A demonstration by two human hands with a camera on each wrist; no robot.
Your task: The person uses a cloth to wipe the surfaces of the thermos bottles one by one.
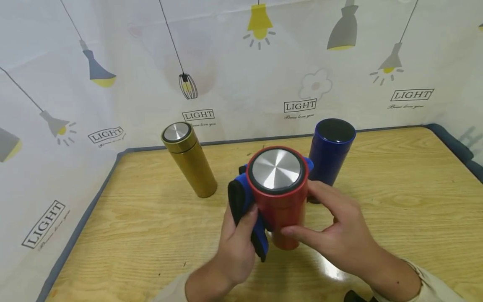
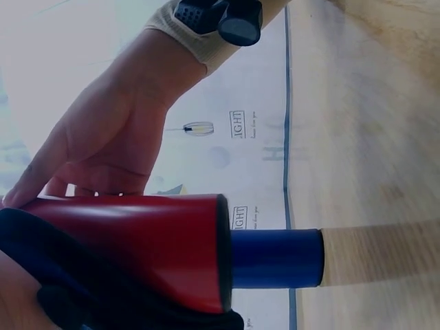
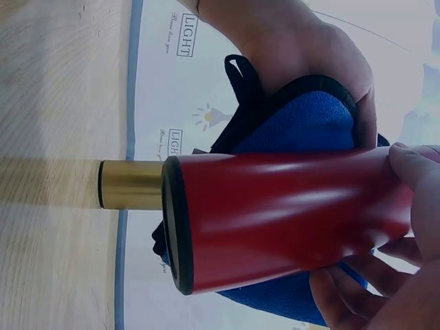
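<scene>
Above the wood-grain table (image 1: 143, 226), a glossy red cylindrical flask (image 1: 283, 209) is being clasped by the right hand (image 1: 341, 235), black-edged blue cloth (image 3: 299, 124) being gripped against it by the left hand (image 1: 237, 247). Wiping is seemingly being done, the gold cylindrical flask (image 1: 194, 167) and dark-blue cylindrical flask (image 1: 329, 157) perhaps awaiting it.

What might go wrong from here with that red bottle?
The red bottle appears raised off the table, so it may slip if the blue cloth, held in the left hand, slides on its shiny side. The right hand could also knock the blue bottle, which stands beyond it in the head view.
</scene>
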